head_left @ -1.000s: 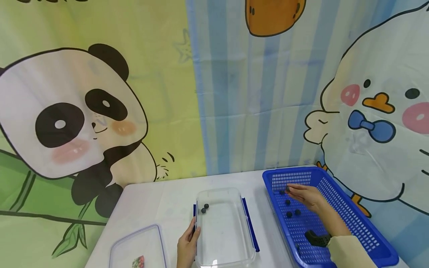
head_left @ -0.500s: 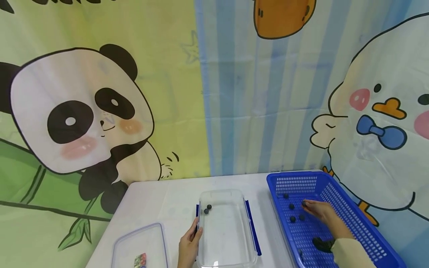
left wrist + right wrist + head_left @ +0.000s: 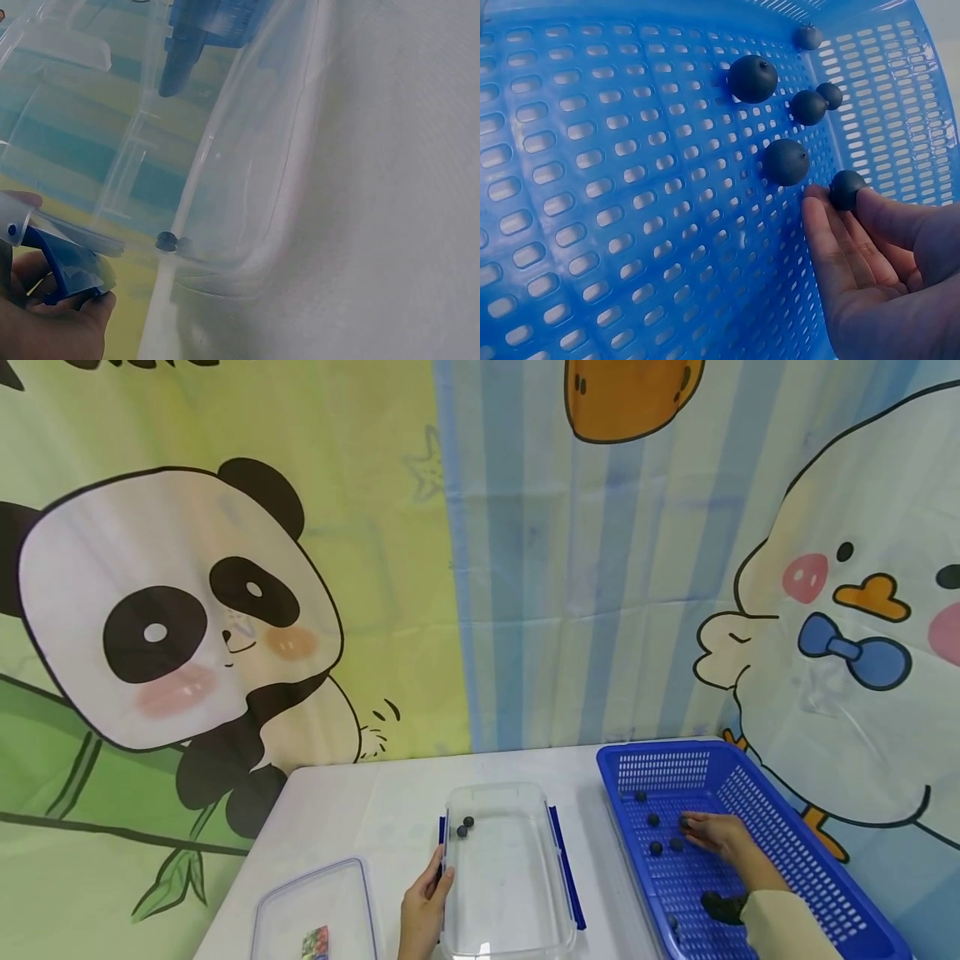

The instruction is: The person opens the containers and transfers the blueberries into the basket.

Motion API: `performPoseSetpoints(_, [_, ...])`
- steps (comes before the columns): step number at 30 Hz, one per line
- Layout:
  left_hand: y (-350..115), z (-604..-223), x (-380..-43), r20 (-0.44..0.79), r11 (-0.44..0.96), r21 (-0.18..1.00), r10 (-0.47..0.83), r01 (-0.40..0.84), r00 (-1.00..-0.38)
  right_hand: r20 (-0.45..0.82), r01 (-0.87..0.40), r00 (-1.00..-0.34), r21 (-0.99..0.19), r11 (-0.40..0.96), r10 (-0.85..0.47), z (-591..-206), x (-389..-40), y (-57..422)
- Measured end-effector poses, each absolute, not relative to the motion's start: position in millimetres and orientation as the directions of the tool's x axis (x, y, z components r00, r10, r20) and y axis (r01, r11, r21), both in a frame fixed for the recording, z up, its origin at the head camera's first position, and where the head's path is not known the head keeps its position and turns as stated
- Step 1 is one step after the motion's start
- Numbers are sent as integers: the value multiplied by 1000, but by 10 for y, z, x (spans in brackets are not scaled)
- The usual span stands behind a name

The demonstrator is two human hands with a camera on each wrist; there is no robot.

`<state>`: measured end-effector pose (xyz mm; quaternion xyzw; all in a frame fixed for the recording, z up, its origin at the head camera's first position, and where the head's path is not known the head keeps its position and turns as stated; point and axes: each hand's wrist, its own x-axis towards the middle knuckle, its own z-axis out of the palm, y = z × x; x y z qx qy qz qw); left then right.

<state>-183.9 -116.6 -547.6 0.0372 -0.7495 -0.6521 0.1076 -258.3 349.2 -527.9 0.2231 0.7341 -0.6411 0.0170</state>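
My right hand [image 3: 718, 837] is over the blue basket [image 3: 832, 872], pinching a dark blueberry [image 3: 847, 190] between thumb and fingertips. Several more blueberries lie loose on the basket floor, one blueberry [image 3: 786, 162] just beside the fingers. On the left, my left hand [image 3: 423, 910] grips the near left side of a clear plastic container [image 3: 510, 885]; in the left wrist view its fingers curl round the blue latch [image 3: 71, 262]. Two blueberries [image 3: 465, 827] rest together in the container's far left corner.
A clear lid [image 3: 366, 893] with a colourful sticker [image 3: 316, 942] lies on the white table [image 3: 397, 810] left of the container. The container's other blue latch [image 3: 567, 868] hangs out on the right. A cartoon-printed curtain [image 3: 525, 568] closes off the back.
My right hand, with a blueberry pinched in it, has moved a little right and nearer within the basket. The left hand stays on the container. The head view has shifted slightly.
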Motion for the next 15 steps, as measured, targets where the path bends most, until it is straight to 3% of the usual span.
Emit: performPoseSetpoints(15, [-1175, -5532, -1852, 127, 135, 986, -193, 102, -973, -340, 364, -890, -931, 24, 304, -5309, -2577, 3511])
